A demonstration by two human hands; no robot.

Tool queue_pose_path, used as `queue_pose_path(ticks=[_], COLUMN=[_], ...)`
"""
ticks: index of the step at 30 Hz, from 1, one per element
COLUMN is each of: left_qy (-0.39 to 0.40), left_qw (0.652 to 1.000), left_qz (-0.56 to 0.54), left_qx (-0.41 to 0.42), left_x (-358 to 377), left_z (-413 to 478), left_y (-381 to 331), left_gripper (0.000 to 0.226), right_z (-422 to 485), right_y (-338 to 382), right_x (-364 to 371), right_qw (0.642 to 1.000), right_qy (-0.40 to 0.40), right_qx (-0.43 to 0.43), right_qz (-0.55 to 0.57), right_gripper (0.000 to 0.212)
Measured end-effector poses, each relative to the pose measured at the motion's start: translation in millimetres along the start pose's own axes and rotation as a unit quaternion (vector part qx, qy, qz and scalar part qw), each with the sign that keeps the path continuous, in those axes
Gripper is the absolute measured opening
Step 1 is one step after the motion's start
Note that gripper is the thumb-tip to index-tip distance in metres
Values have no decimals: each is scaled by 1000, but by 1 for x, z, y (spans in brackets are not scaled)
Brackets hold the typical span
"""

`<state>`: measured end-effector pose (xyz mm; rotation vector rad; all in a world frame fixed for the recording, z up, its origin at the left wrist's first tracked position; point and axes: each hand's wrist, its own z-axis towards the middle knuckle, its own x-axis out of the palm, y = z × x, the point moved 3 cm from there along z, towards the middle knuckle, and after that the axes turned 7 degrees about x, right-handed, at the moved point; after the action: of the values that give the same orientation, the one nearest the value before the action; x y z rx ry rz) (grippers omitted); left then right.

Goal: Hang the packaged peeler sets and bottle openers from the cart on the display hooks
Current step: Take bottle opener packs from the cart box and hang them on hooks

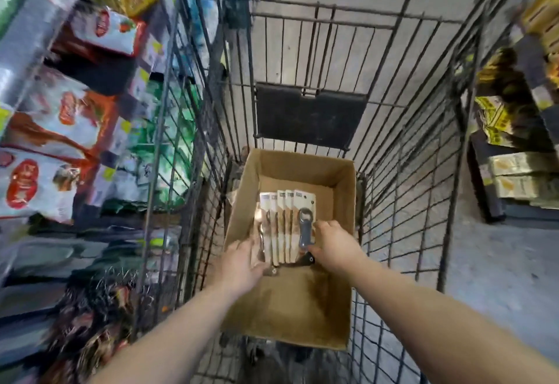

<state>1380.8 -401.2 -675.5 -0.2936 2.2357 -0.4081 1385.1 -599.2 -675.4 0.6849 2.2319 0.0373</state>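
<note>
- Cart (423, 172): it's carrying a box (302, 302) on its floor.
- Packs (284, 226): they're lying fanned out in the box's far half, nearer its left wall. I'd be squaring the fan into one stack before lifting, so the hang holes are lining up for the hooks.
- Right hand (335, 247): curling round the fan's right edge and gripping it.
- Left hand (239, 265): pinching the near-left corner.
</note>
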Motion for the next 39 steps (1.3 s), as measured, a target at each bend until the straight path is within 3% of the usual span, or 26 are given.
queue_pose_path(ticks=[11, 18, 25, 27, 29, 34, 39], left_qy=[-13, -89, -91, -101, -110, -127, -157], left_qw=[980, 947, 915, 897, 887, 874, 875], left_qz=[-172, -262, -322, -368, -392, -417, -416], left_qx=[-97, -165, -225, -221, -217, -214, -192], left_x=[67, 88, 97, 99, 97, 89, 67], left_z=[103, 140, 147, 144, 137, 114, 78], left_y=[20, 34, 38, 39, 39, 36, 29], left_gripper=[52, 35, 8, 11, 15, 12, 11], right_z=[111, 142, 144, 141, 137, 115, 80], right_y=[-19, -28, -35, -37, -38, -30, -16], right_x=[53, 78, 84, 84, 82, 77, 55], right_qw=[987, 957, 919, 920, 916, 880, 882], right_qy=[69, 64, 74, 64, 44, 51, 47], right_qx=[100, 167, 235, 234, 216, 170, 122], right_qz=[109, 229, 307, 310, 334, 441, 453], right_gripper=[55, 60, 72, 73, 68, 24, 22])
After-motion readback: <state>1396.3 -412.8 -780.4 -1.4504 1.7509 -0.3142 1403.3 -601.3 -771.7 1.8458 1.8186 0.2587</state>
